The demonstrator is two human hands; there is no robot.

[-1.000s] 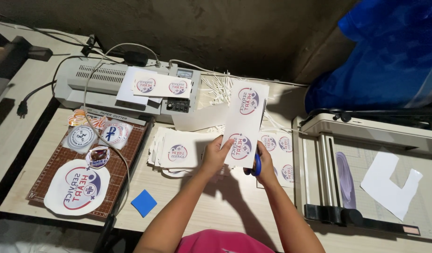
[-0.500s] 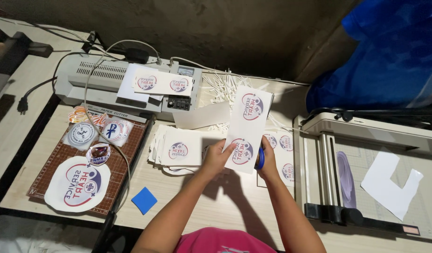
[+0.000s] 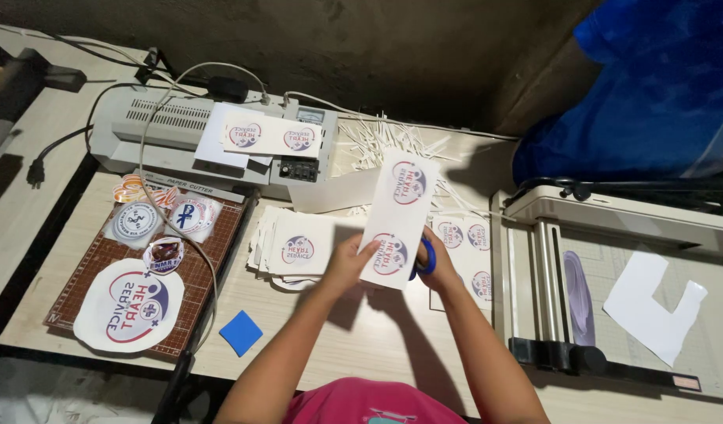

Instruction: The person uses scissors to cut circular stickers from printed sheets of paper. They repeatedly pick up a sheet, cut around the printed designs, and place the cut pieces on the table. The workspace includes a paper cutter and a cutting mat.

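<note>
Pale wooden table [image 3: 393, 345] underneath, grey laminator [image 3: 181, 133] far left, paper trimmer [image 3: 613, 283] right, brown cutting mat [image 3: 212, 243] near left. Centre: white printed strip [image 3: 398, 220], upright, pinched at its near edge by left hand [image 3: 347, 263]. Right hand [image 3: 438, 263] closed around blue-handled scissors [image 3: 426, 257], just beside strip. Blue square [image 3: 241, 332] nearby.

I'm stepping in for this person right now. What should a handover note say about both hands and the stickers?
Left hand: pinches the printed strip at its lower edge.
Right hand: grip on blue-handled scissors behind the strip.
Done: cut pieces lie on the brown mat; trimmings by the laminator.
Left: the strip is uncut; a stack of printed sheets waits on the table.
</note>
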